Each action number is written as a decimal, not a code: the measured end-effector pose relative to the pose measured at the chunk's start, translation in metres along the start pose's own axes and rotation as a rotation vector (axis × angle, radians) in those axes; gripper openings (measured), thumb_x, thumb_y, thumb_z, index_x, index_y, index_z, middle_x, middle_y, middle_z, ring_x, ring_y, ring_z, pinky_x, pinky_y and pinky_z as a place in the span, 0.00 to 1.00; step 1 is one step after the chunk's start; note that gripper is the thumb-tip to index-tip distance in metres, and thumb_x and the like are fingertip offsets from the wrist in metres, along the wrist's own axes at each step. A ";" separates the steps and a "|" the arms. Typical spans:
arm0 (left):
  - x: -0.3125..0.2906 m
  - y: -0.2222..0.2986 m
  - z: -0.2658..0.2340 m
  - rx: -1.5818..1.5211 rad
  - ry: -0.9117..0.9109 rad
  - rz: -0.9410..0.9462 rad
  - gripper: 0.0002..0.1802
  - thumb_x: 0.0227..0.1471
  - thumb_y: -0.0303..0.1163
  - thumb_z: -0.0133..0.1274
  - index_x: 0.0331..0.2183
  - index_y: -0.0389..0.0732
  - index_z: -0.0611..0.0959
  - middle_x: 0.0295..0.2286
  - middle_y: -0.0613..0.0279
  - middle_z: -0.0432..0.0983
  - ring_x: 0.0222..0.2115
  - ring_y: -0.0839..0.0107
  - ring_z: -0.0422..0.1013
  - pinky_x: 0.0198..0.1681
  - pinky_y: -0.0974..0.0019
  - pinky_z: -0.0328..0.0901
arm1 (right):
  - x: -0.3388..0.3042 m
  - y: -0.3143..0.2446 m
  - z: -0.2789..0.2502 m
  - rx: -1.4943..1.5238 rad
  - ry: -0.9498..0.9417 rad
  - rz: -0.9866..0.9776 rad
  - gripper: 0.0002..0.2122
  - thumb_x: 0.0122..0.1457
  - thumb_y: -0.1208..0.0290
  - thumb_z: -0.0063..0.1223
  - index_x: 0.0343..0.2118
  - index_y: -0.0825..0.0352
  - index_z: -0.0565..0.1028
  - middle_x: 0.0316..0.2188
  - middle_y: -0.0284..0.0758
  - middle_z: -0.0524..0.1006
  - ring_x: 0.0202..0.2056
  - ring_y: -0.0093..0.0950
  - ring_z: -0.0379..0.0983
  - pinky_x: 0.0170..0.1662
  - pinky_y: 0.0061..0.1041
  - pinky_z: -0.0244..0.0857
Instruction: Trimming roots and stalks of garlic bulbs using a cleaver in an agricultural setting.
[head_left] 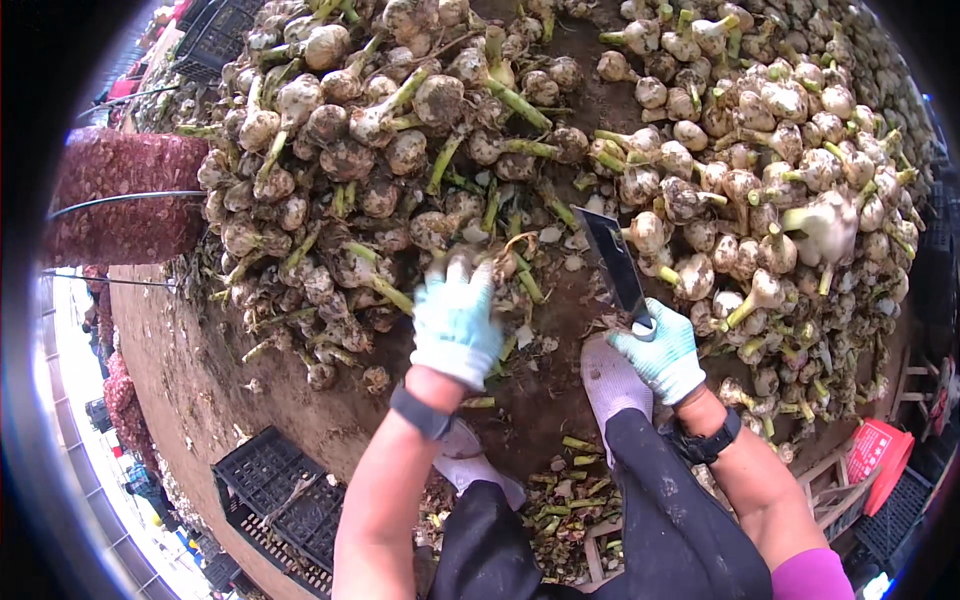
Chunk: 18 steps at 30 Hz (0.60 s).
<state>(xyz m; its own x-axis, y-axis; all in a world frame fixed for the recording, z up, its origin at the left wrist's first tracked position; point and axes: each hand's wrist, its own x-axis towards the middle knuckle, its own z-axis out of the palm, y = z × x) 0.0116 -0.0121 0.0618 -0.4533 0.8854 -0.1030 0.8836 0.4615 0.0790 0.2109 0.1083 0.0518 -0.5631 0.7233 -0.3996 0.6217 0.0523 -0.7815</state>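
My left hand (458, 322), in a pale blue-green glove, reaches onto the near edge of the left heap of garlic bulbs (345, 160). Its fingers are stretched out over dirty bulbs, slightly blurred, with no bulb plainly gripped. In my right hand (660, 350), gloved alike, the handle of a broad dark-bladed knife (615, 265) is held near my right knee. The blade points up and away, over the bare soil between the heaps. The right heap of garlic bulbs (740, 170) has shorter stems. A pale bulb (826, 228) over it is smeared by motion.
Cut stems (565, 510) litter the ground between my feet. A black plastic crate (280, 495) stands at lower left, a full red mesh sack (130, 197) at far left. On the right are a red container (880, 460) and a wooden frame (835, 495).
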 end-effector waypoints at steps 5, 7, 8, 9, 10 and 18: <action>0.005 -0.025 0.062 0.233 -0.111 0.022 0.31 0.34 0.31 0.56 0.46 0.48 0.69 0.38 0.49 0.68 0.33 0.56 0.70 0.30 0.60 0.67 | -0.005 0.007 0.001 0.003 -0.037 0.016 0.10 0.40 0.71 0.60 0.23 0.67 0.70 0.13 0.27 0.67 0.17 0.19 0.62 0.23 0.20 0.60; 0.003 -0.004 0.048 0.029 -0.236 0.019 0.25 0.31 0.31 0.58 0.38 0.46 0.71 0.30 0.50 0.69 0.22 0.56 0.72 0.24 0.58 0.68 | -0.005 0.010 -0.003 -0.023 -0.039 0.025 0.10 0.40 0.71 0.60 0.23 0.67 0.71 0.13 0.27 0.68 0.17 0.19 0.62 0.24 0.19 0.60; -0.010 0.004 0.042 -0.028 -0.252 0.032 0.23 0.30 0.32 0.59 0.35 0.46 0.71 0.28 0.51 0.69 0.23 0.55 0.72 0.24 0.57 0.68 | -0.006 0.009 -0.002 -0.048 -0.041 0.019 0.10 0.40 0.71 0.60 0.24 0.68 0.71 0.13 0.27 0.68 0.17 0.19 0.62 0.24 0.19 0.60; -0.025 0.009 0.044 -0.104 -0.302 0.069 0.23 0.30 0.32 0.58 0.35 0.45 0.71 0.28 0.51 0.69 0.22 0.54 0.72 0.23 0.56 0.67 | -0.007 0.008 -0.001 -0.074 -0.044 0.014 0.10 0.40 0.71 0.60 0.24 0.68 0.71 0.14 0.27 0.68 0.17 0.18 0.62 0.24 0.19 0.60; -0.040 0.014 0.042 -0.135 -0.420 0.030 0.25 0.30 0.33 0.58 0.37 0.46 0.71 0.29 0.52 0.69 0.24 0.55 0.72 0.25 0.56 0.67 | -0.009 0.006 0.005 -0.043 -0.050 0.018 0.11 0.40 0.71 0.60 0.25 0.68 0.72 0.14 0.27 0.68 0.17 0.18 0.62 0.24 0.19 0.60; -0.073 0.013 0.045 -0.258 -0.219 0.024 0.32 0.22 0.40 0.63 0.38 0.47 0.76 0.30 0.56 0.68 0.30 0.56 0.68 0.32 0.56 0.65 | -0.014 -0.008 0.013 -0.158 -0.081 -0.064 0.13 0.40 0.70 0.60 0.29 0.68 0.73 0.17 0.37 0.72 0.20 0.30 0.68 0.26 0.25 0.63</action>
<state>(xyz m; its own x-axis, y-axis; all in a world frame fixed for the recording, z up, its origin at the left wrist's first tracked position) 0.0612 -0.0737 0.0259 -0.3716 0.8763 -0.3067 0.8223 0.4640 0.3294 0.2069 0.0886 0.0575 -0.6423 0.6573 -0.3943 0.6576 0.2083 -0.7240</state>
